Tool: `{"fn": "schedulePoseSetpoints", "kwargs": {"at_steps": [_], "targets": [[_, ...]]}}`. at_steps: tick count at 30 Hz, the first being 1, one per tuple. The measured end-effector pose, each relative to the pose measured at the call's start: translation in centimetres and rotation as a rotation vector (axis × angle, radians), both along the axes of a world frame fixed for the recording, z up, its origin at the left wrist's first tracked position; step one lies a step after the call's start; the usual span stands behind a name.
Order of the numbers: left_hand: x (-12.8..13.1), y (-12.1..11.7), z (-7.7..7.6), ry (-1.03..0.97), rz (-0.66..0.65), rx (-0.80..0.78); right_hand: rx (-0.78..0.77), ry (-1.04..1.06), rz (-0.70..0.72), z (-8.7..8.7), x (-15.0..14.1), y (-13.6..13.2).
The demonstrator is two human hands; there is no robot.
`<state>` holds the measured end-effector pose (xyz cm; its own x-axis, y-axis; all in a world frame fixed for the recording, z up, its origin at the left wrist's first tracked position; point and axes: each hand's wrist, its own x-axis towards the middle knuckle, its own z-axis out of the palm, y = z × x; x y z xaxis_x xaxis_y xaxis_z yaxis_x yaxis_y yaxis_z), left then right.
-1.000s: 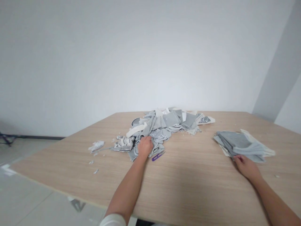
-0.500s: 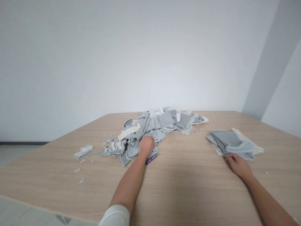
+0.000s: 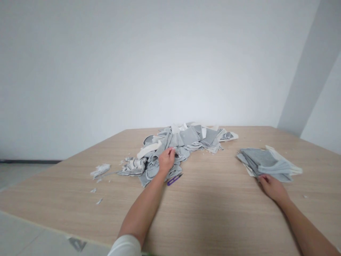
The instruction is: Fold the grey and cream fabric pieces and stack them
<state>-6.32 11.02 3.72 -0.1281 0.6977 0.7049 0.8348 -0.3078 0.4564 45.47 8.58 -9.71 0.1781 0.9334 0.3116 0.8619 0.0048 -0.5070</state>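
Note:
In the head view, my left hand (image 3: 166, 159) is over the near edge of a loose heap of grey and cream fabric pieces (image 3: 189, 137). Its thumb and fingers are pinched together; what is between them, if anything, is too small to make out. Just right of that wrist lie purple-handled thread snips (image 3: 174, 180) with a dark pointed tip. My right hand (image 3: 272, 187) is closed on the near left corner of a small stack of grey cloth (image 3: 266, 161). Cream pieces stick out from the stack's right side and from under its left.
A tuft of white scraps (image 3: 100, 170) lies to the left, with several small bits (image 3: 99, 201) near it. A striped, crumpled piece (image 3: 133, 166) sits at the heap's left end. The wooden table (image 3: 213, 220) ends at a wall behind.
My left hand has risen slightly off the heap, its fingers now turned up in a pinch. The snips show more fully. My right hand stays at the stack's corner; the whole view has shifted slightly.

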Motion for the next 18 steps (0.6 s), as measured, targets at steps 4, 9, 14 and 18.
{"fn": "schedulePoseSetpoints", "kwargs": {"at_steps": [4,9,14,18], "targets": [[1.7,-2.2,2.9,-0.196,-0.135,0.154,0.059,-0.018,-0.001,0.5,-0.8,-0.8],[4.1,-6.0,7.2,-0.379,-0.321,0.328,0.269,-0.008,0.121,4.2,-6.5,-3.3],[6.6,-10.2,9.6,-0.44,-0.466,0.25,0.454,0.028,0.551,11.5,-17.0,-7.2],[8.9,-12.9,9.7,-0.532,-0.538,0.036,0.411,0.194,0.72,15.7,-23.6,-9.5]]}}
